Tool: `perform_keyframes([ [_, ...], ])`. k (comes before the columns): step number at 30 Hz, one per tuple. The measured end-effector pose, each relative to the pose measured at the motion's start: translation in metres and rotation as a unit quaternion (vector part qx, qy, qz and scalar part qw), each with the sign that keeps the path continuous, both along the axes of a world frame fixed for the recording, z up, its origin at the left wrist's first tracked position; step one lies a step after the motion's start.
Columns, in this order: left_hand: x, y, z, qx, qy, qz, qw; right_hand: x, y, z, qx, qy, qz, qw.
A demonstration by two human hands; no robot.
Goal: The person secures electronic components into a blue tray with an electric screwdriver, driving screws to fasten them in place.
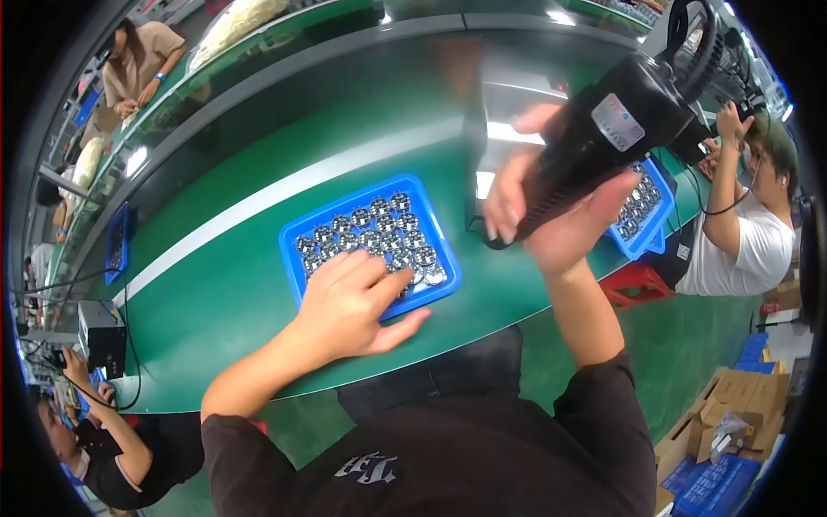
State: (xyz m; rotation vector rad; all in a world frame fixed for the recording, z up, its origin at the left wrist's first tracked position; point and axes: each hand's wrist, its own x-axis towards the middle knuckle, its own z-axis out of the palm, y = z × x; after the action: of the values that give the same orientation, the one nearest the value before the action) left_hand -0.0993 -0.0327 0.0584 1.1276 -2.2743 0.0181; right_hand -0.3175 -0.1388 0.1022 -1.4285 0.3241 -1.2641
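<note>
Tray [444,237], blue, shallow and loaded with rows of round parts [369,238], lies under the left hand [345,297] and extends beyond its fingertips. Left hand: fingers loosely bent over the near rows, thumb spread away from them by the near rim; whether the fingertips have hold of a part cannot be told. Right hand [575,231]: fingers wrapped around a black handheld device [586,146], raised to the right of the left hand and apart from the tray; outline partly blurred. Status: work judged under way, not complete. Parts beyond the left hand show dark and silver faces; a few silver-faced parts [435,275] to its right look different, though whether that marks handled pieces is undetermined. Finished against outstanding cannot be counted, the left hand covering some rows.
</note>
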Motion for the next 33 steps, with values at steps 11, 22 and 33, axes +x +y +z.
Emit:
perform_keyframes([
  [11,-0.024,-0.021,-0.015,0.094,-0.056,0.043,0.993,0.039,-0.013,-0.046,0.048,-0.005,0.074,0.996],
  [22,-0.018,-0.025,-0.022,0.096,-0.055,0.042,0.993,0.047,-0.011,-0.06,0.087,0.007,0.079,0.993],
  [33,-0.013,-0.024,-0.022,0.12,-0.028,0.038,0.992,0.06,-0.008,-0.061,0.038,-0.011,0.06,0.997],
])
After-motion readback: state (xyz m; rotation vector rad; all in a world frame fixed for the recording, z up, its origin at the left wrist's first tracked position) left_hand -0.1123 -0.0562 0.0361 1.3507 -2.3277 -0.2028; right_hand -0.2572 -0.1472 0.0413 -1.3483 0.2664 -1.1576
